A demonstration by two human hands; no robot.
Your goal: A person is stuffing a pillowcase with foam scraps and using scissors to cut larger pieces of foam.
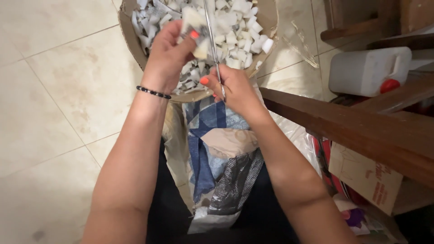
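While the left hand pinches a pale strip between thumb and fingers at upper centre of the frame, the right hand is closed round the scissors, blades pointing up. Judgement: keep the strip taut over the cardboard tray of cut pieces, fingertips clear of the blades.

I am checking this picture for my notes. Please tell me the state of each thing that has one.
Left hand: pinching a small pale piece.
Right hand: gripping the scissors.
Scissors: blades nearly closed, pointing away.
Cardboard box: open, full of white cut pieces.
White jug: lying on its side, red cap on.
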